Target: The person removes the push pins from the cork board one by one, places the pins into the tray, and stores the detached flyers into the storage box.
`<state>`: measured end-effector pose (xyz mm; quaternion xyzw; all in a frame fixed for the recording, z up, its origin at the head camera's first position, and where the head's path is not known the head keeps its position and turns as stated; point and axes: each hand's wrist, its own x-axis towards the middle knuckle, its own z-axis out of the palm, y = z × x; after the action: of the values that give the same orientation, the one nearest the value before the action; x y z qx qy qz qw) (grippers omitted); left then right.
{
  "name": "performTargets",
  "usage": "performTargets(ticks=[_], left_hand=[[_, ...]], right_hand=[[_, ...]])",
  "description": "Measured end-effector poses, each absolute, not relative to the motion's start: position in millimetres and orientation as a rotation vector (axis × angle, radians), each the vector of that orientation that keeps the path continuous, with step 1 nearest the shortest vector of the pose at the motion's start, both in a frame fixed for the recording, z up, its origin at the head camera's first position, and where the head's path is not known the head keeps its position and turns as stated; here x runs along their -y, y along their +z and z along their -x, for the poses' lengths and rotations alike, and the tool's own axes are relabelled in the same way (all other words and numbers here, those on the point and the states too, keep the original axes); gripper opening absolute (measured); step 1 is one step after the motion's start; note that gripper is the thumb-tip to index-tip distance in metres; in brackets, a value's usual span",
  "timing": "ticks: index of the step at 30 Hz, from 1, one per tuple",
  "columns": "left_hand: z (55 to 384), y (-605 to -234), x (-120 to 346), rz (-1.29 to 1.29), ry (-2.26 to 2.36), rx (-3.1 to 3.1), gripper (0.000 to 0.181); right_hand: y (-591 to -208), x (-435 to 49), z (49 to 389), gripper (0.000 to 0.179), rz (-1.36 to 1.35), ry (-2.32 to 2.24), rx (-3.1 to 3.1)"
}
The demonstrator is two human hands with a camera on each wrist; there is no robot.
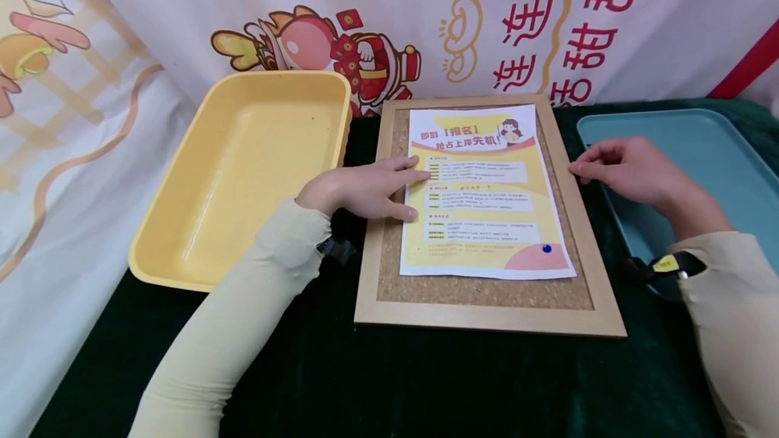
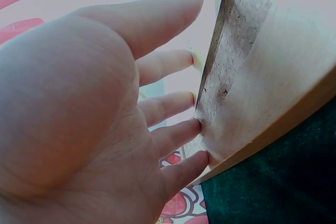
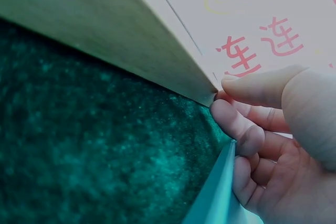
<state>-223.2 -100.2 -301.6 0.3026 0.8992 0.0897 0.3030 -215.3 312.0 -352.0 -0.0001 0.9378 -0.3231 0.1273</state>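
The poster (image 1: 481, 198) is yellow, the corkboard (image 1: 481, 289) speckled brown
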Motion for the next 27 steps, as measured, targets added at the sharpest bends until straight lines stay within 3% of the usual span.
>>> performTargets(ticks=[27], left_hand=[[223.2,-302.2,100.0,-0.803,0.230,-2.384,0.079]], right_hand=[[-359.6,-303.7,216.3,0.056,-0.017,-0.933,-2.856]])
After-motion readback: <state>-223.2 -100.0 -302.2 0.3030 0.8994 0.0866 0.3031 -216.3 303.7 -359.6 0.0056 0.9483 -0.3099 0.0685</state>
